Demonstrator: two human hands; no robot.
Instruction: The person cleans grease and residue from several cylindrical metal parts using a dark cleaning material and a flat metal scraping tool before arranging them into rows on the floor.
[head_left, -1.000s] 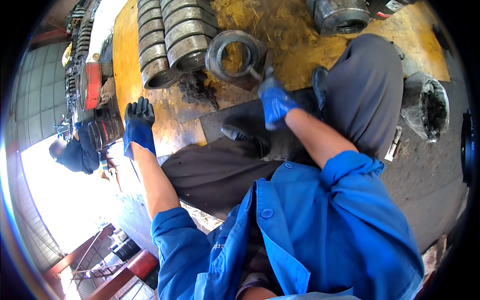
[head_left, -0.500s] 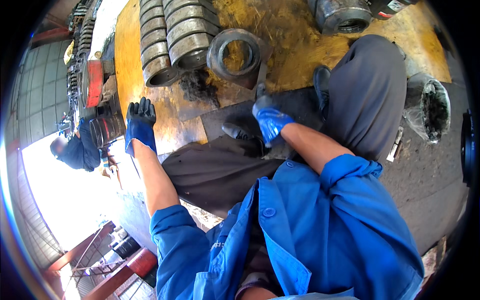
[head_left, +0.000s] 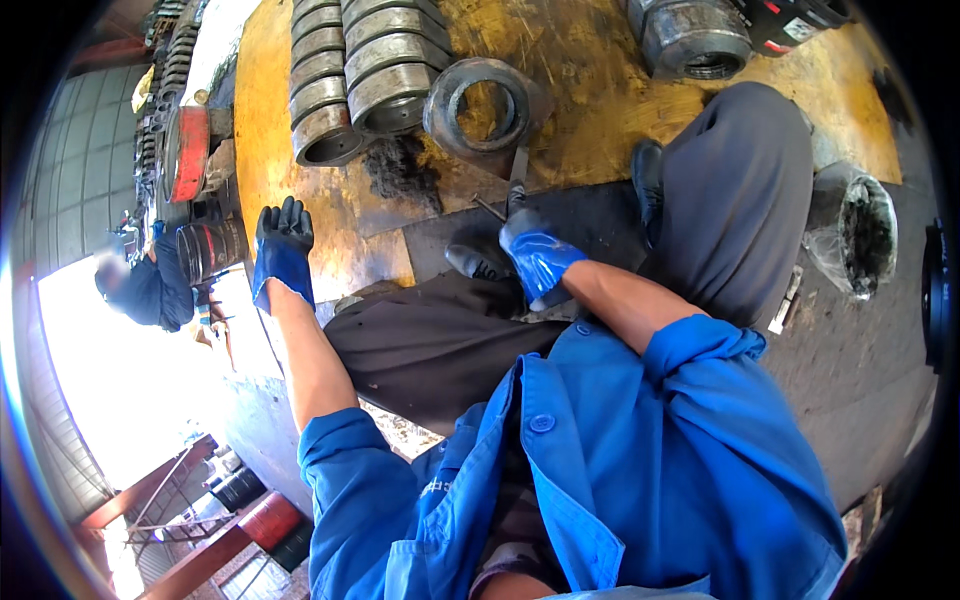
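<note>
My right hand [head_left: 533, 245], in a blue and dark glove, is closed round a tool with a flat metal blade [head_left: 520, 164]. The blade points away from me, and its tip lies at the near edge of a thick dark metal ring [head_left: 440, 112]. Whether the two touch I cannot tell. A thin rod [head_left: 488, 208] sticks out beside this hand; its other end is hidden. My left hand [head_left: 284, 240], in a matching glove, is held off to the left with fingers stretched and nothing in it.
Two stacks of metal rings, one narrower [head_left: 322, 85] and one wider [head_left: 392, 60], lie on the yellow stained board [head_left: 262, 130]. A threaded metal part [head_left: 692, 45] sits at the far right. Beside my right leg stands a plastic-lined container [head_left: 848, 225]. Another person [head_left: 155, 288] is at the left.
My right hand and the blade have come slightly back toward me, and the thin rod now shows beside them. The left hand stays open. The view has shifted a little.
</note>
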